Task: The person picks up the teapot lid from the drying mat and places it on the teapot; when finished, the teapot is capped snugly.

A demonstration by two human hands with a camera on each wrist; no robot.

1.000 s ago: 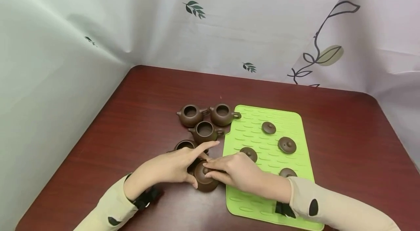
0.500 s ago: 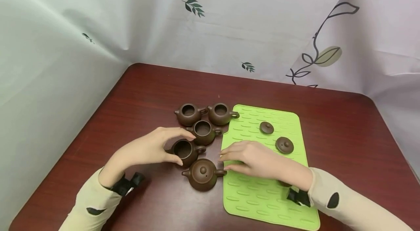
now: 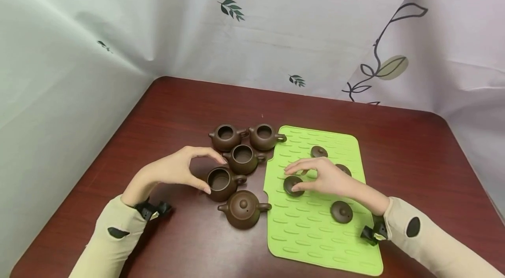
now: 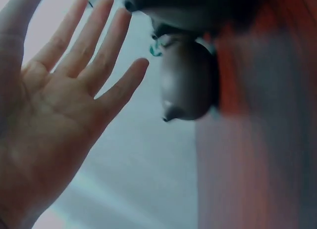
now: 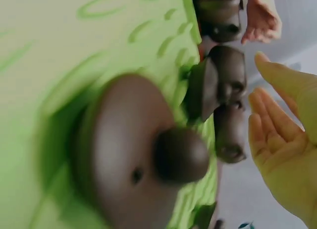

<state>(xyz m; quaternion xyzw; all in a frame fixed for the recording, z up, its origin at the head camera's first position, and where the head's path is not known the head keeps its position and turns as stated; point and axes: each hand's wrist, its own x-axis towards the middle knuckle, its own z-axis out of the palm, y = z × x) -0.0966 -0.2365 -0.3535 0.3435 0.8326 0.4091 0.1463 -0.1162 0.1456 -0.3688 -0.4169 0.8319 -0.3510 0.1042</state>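
In the head view my left hand (image 3: 173,168) curves beside an uncovered brown teapot (image 3: 226,194), its thumb tip near the rim. In the left wrist view its fingers (image 4: 106,61) are spread with nothing in them. My right hand (image 3: 325,177) hovers over a teapot lid (image 3: 291,186) on the green mat (image 3: 300,243), thumb and fingers apart. In the right wrist view a gap shows between that hand (image 5: 287,155) and the lid (image 5: 202,90). Nearest the person stands a teapot with its lid on (image 3: 242,214).
Three more uncovered teapots, the left one (image 3: 225,145), the right one (image 3: 263,143) and the middle one (image 3: 242,166), stand close together beyond. Other lids lie on the mat: a far one (image 3: 318,151), one partly behind my hand (image 3: 344,168) and a near one (image 3: 341,212). White curtains (image 3: 260,50) border the table.
Both hands have left the near teapot, whose lid is on it. The left moved left to the uncovered teapot behind it. The right moved right, over a lid on the mat.
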